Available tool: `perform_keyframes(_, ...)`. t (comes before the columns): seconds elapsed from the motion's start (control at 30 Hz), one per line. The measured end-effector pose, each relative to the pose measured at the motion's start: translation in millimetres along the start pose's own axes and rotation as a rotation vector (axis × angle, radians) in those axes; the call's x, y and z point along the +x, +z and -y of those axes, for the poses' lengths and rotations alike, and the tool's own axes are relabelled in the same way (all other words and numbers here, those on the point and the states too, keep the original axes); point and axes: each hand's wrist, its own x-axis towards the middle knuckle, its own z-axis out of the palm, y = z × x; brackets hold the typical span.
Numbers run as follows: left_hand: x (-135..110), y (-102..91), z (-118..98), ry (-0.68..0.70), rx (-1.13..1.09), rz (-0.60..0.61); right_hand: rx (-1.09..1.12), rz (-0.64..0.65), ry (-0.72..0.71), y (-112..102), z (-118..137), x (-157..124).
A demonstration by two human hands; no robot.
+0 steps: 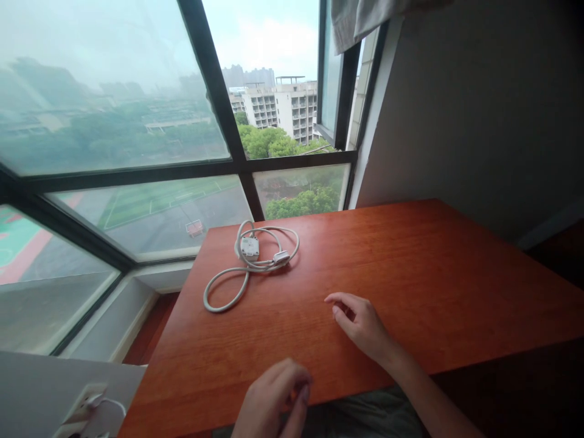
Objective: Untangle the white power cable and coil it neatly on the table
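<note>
My right hand is over the middle of the wooden table, its fingers loosely bent and a gap between thumb and forefinger; nothing is in it. Nearer the front edge, my left hand is half curled, with the thumb apart from the palm and no object visible in it. A thick pale-grey cable lies in loose loops at the table's far left, apart from both hands. Among its loops are a boxy connector with a label and a smaller light plug end.
Dark-framed windows border the table's far and left sides, one pane swung outward. A grey wall stands to the right. At lower left, a wall socket has a white plug and cord in it. A curtain hangs above.
</note>
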Motion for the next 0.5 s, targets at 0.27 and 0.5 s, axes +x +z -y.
perform_keyframes(0.27,132,-26.6,-5,0.177,-0.155,-0.285,-0.119,0.038,-0.098,28,0,59)
perform_keyframes(0.5,149,-9.3,13,0.158,-0.045,-0.347,-0.323,0.062,-0.079,43,-15,71)
